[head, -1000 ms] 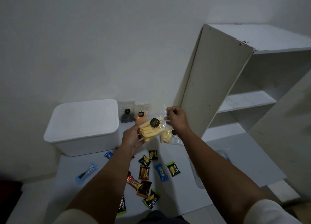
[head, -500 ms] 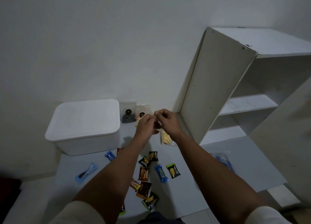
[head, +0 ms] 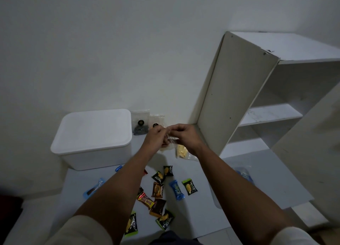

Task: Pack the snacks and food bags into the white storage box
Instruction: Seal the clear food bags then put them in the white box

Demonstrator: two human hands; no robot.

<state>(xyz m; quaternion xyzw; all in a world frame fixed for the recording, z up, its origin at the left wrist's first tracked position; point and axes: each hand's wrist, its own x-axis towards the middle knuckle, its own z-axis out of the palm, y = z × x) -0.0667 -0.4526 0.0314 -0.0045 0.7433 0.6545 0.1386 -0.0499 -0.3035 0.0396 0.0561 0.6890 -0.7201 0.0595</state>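
The white storage box [head: 92, 145] stands at the left against the wall with its lid on. My left hand [head: 156, 137] and my right hand [head: 184, 136] meet just right of it, both pinching the top of a clear food bag [head: 170, 142] of yellow sticks that hangs below them, mostly hidden by the hands. A second clear bag of yellow chips [head: 181, 152] lies under my right wrist. Two more clear bags [head: 140, 124] lean on the wall behind. Several small snack packets [head: 158, 189] lie scattered on the white board in front.
A white shelf unit [head: 239, 97] stands at the right, its side panel close to my right hand. A blue packet [head: 92, 189] lies at the board's left and a clear bag with blue print [head: 242, 174] at the right. The wall is directly behind the box.
The bag of yellow sticks, held flat and raised a second ago, now hangs from its top. My left hand left its underside and joined the right hand at the bag's top edge.
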